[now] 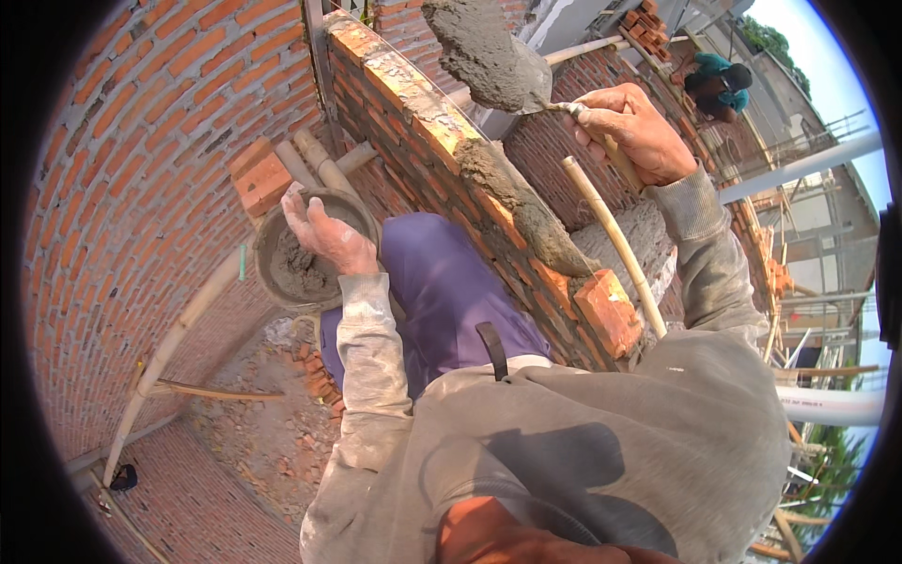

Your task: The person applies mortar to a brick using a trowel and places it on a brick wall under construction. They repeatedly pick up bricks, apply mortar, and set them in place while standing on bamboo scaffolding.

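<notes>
My right hand (631,132) is closed round the handle of a trowel (534,83), raised over the far side of a low brick wall (427,141). A thick lump of grey mortar (474,52) covers most of its blade. My left hand (329,233) hovers above a round bucket (266,240), palm turned up and fingers loosely apart, holding nothing. Wet mortar (296,268) lies in the bucket. A band of fresh mortar (526,211) runs along part of the wall's top. One orange brick (609,312) sits at the near end of that band.
Bamboo poles (178,348) cross at the left, and another pole (615,244) rises beside the low wall. Two bricks (260,179) rest by the bucket. A tall brick wall (160,188) stands left. Broken bricks (319,376) litter the ground below. A person (719,86) crouches far right.
</notes>
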